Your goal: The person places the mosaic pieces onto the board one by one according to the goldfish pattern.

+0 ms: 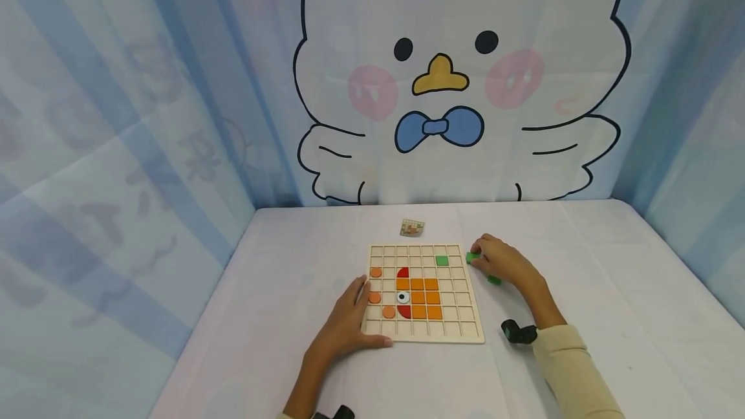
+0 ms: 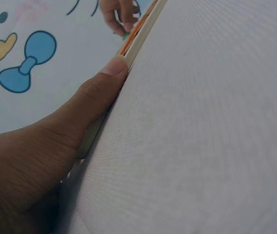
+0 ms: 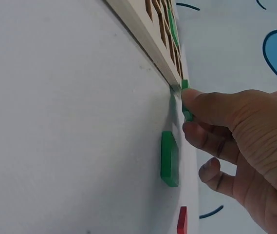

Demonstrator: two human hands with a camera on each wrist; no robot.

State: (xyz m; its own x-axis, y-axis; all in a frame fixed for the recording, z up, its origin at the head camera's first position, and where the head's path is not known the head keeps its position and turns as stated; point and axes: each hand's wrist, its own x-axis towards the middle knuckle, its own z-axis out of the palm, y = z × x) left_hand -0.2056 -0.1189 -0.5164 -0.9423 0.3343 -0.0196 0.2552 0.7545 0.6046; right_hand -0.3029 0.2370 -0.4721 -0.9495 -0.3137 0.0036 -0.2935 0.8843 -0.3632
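A pale wooden grid board (image 1: 462, 332) lies on the table with orange squares (image 1: 418, 297), orange discs (image 1: 388, 311), red quarter-rounds (image 1: 403, 311), an eye disc (image 1: 403, 297) and one green square (image 1: 442, 260) in its cells. My left hand (image 1: 343, 322) spans the board's near left corner, fingers extended along the left edge. Its thumb (image 2: 97, 95) presses the near edge; in the left wrist view the other fingers are hidden. Beside the board's far right side, my right hand (image 1: 505, 262) pinches a green piece (image 3: 185, 86) between thumb and fingers. Another green piece (image 3: 168, 158) lies below that hand.
A small patterned picture card or packet (image 1: 412, 227) lies behind the board. Low in the right wrist view shows a red piece (image 3: 182, 220). A printed curtain (image 1: 442, 167) hangs at the table's far edge. Each wrist carries a black camera (image 1: 519, 332).
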